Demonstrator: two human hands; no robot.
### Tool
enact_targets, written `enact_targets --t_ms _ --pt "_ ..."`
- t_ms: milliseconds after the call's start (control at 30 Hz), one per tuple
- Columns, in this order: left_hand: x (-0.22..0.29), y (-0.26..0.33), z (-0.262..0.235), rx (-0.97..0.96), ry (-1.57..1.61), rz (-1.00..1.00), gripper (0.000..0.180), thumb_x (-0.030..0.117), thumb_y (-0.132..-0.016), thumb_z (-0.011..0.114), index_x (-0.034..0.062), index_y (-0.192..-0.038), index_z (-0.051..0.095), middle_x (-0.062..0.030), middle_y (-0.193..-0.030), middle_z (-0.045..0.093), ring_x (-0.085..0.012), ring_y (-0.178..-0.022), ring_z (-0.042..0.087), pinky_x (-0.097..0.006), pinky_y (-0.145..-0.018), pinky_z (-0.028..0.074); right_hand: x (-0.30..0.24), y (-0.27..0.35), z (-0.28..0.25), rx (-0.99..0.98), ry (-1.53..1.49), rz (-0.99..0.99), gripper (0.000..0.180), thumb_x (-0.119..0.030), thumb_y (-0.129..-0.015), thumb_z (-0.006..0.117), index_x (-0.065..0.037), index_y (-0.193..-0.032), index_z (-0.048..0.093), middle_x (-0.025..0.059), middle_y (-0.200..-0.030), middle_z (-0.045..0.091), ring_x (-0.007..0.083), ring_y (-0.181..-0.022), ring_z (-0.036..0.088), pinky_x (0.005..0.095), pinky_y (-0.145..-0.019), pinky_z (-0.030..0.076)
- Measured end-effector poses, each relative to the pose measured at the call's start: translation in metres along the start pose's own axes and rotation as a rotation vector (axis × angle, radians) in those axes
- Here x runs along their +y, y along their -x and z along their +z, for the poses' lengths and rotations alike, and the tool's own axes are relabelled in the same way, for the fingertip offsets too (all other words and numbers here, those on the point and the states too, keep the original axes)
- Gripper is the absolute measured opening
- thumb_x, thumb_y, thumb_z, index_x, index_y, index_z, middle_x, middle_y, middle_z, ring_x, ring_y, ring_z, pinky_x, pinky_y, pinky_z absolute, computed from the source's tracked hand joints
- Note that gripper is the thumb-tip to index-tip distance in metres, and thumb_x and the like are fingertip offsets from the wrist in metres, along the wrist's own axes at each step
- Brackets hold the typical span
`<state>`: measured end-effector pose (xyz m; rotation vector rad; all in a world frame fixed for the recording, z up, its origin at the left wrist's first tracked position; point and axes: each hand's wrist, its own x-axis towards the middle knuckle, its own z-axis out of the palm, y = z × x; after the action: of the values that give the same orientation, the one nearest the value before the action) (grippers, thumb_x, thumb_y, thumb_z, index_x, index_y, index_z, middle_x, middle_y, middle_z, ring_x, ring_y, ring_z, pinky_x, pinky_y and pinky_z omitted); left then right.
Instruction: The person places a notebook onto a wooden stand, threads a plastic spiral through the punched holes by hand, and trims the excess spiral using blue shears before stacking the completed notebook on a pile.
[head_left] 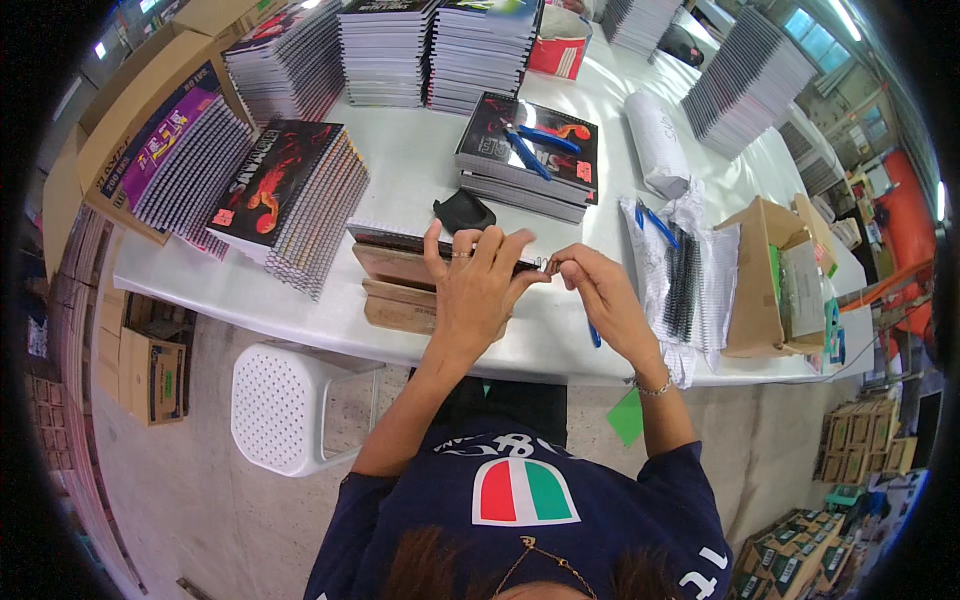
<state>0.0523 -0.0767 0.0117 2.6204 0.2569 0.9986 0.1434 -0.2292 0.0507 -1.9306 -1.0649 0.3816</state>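
The left hand (478,283) presses flat, fingers spread, on a spiral-bound notebook (400,240) lying on wooden blocks (395,290) at the near edge of the white desk (420,160). The right hand (600,295) pinches the end of the notebook's wire binding (548,264) and holds a blue-handled tool (594,335). Stacks of notebooks (290,190) lie to the left.

An open brown carton (765,280) stood just right of my right hand (606,300). A large tan carton (120,130) with a purple label sat far left of my left hand (478,285). A red-and-white box (558,45) stood well beyond both.
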Motion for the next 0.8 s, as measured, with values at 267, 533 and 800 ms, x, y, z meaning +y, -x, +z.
enact_targets --t_ms 267,533,800 --pt "-0.018 0.014 -0.001 0.023 0.118 0.258 0.026 0.030 -0.076 0.073 0.0256 -0.100 0.066 0.0072 -0.097 0.057 -0.0113 -0.098 0.055 -0.051 -0.104 0.022 0.036 -0.044 -0.026 -0.298 -0.193 -0.048 0.029 -0.025 -0.101 0.046 -0.001 -0.101 0.064 0.0085 -0.087 0.062 0.0164 -0.075 0.057 0.0291 -0.073 0.048" --pt "-0.021 0.011 0.007 0.060 0.103 0.279 0.032 0.024 -0.074 0.076 0.0220 -0.104 0.065 0.0047 -0.097 0.057 -0.0135 -0.100 0.057 -0.048 -0.104 0.024 0.112 -0.117 0.067 -0.168 0.317 -0.587 0.044 -0.010 -0.081 0.066 -0.013 -0.123 0.054 0.0124 -0.118 0.056 0.0318 -0.113 0.050 0.0441 -0.098 0.034" --pt "-0.020 0.010 -0.003 0.017 0.080 0.278 0.027 0.028 -0.076 0.073 0.0204 -0.101 0.067 0.0055 -0.096 0.059 -0.0128 -0.099 0.057 -0.047 -0.104 0.024 0.118 -0.111 0.053 -0.144 0.603 -0.501 0.036 0.000 -0.079 0.062 -0.011 -0.113 0.059 0.0125 -0.099 0.060 0.0352 -0.093 0.051 0.0417 -0.082 0.044"
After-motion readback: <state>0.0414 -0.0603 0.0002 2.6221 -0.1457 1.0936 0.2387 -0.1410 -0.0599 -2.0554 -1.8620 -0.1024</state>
